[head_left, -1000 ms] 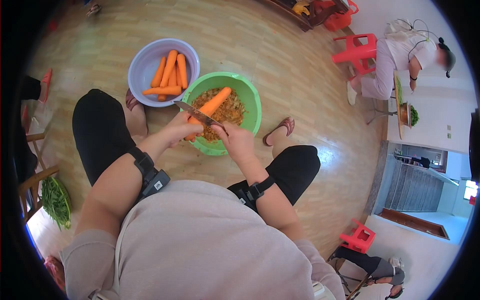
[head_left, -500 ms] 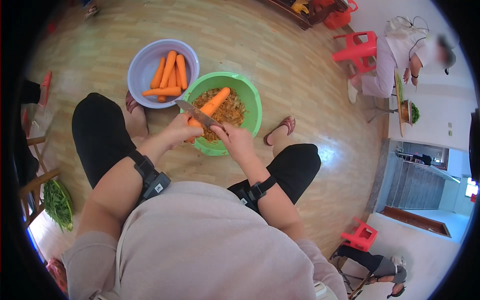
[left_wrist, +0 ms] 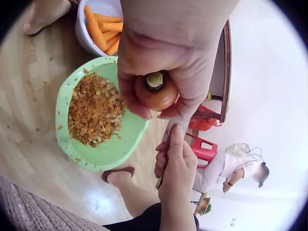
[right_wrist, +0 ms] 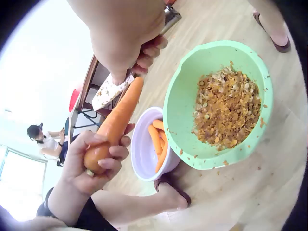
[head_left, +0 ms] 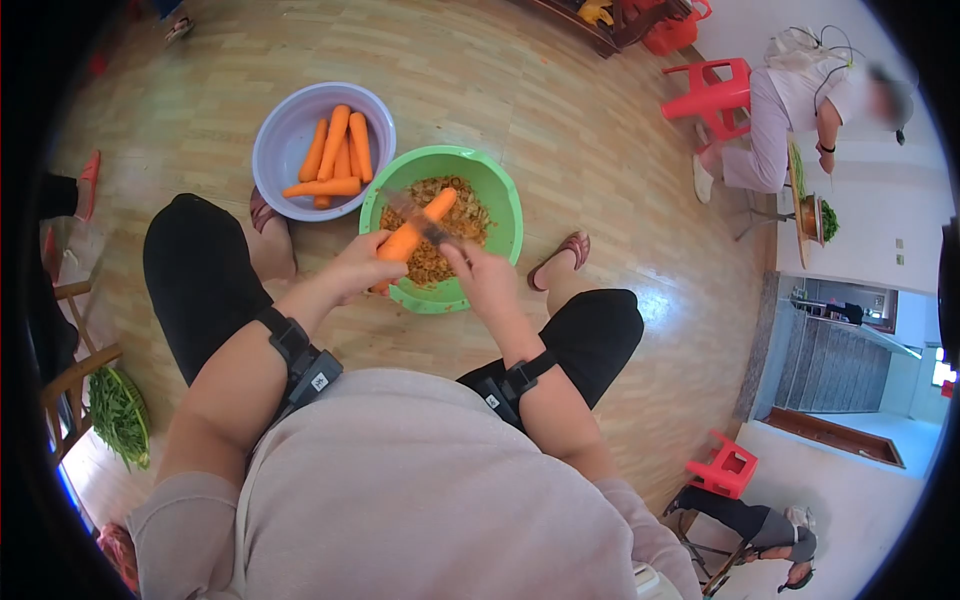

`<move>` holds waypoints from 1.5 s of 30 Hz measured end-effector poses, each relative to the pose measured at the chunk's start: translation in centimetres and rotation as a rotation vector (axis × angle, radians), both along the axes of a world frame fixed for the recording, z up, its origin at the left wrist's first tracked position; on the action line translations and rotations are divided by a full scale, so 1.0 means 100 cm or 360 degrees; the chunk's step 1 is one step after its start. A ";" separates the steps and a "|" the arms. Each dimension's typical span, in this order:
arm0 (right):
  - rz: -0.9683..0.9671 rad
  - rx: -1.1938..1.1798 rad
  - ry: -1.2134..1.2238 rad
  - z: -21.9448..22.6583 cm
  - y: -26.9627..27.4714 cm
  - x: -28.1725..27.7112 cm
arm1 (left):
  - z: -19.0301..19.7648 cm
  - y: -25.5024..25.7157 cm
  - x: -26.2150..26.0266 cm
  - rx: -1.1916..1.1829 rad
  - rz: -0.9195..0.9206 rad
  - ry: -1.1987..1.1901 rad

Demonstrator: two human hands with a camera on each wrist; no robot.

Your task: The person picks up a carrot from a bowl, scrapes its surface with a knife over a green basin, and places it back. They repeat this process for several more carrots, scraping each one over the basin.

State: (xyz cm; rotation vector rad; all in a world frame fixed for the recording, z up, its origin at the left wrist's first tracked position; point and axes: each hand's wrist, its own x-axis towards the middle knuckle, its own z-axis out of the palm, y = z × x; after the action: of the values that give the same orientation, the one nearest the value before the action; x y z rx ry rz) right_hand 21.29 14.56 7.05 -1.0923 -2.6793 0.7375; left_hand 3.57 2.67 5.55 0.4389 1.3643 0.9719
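Observation:
My left hand (head_left: pixel 358 265) grips a thick carrot (head_left: pixel 425 222) by its stem end, and its tapered end points away over the green basin (head_left: pixel 510 215). In the left wrist view, the carrot's cut stem end (left_wrist: pixel 155 82) shows between thumb and fingers. My right hand (head_left: pixel 483 277) grips a knife (head_left: pixel 408 210); its blade lies across the carrot and is blurred in the head view. Bits of peel stick to the broad blade (right_wrist: pixel 108 91) in the right wrist view. Carrot peelings (right_wrist: pixel 226 108) are heaped inside the basin.
A lilac basin (head_left: pixel 265 150) with several peeled-looking carrots (head_left: pixel 335 150) stands against the green one. My sandalled feet (head_left: pixel 565 258) flank the basins. Two people sit at the right, near red stools (head_left: pixel 715 95). A basket of greens (head_left: pixel 118 415) is at the left.
The knife has shifted rightward and forward along the carrot, with my right hand moving slightly right. The carrot's tip has drawn back a little. The basins stay put.

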 end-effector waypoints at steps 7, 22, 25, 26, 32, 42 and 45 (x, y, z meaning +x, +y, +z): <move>-0.0180 -0.0208 0.0072 -0.012 0.015 0.003 | 0.007 0.001 0.003 0.0078 -0.0002 -0.0110; 0.0171 -0.0125 0.0129 0.002 -0.014 0.000 | 0.004 0.005 0.003 -0.0074 0.0013 -0.0038; 0.0053 -0.0123 0.0190 -0.010 -0.007 -0.001 | -0.001 0.003 0.005 -0.0007 0.0033 0.0081; -0.0057 -0.0030 0.0005 -0.013 0.002 0.000 | -0.001 0.001 0.006 -0.0015 0.0026 0.0076; -0.0452 0.0153 -0.0336 -0.026 0.031 0.017 | 0.004 0.002 0.006 -0.0046 -0.0122 -0.0001; 0.0138 -0.0275 0.0210 -0.006 -0.016 0.001 | -0.006 0.002 0.002 0.0014 -0.0006 0.0085; 0.0164 -0.0174 0.0262 -0.013 -0.012 -0.001 | -0.003 0.001 0.003 0.0073 -0.0092 0.0137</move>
State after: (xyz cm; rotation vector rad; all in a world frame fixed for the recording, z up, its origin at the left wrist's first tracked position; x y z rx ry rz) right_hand 21.18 13.40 5.80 -0.8791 -2.5970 0.9579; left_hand 3.91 2.81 5.22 0.5571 1.4010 0.9474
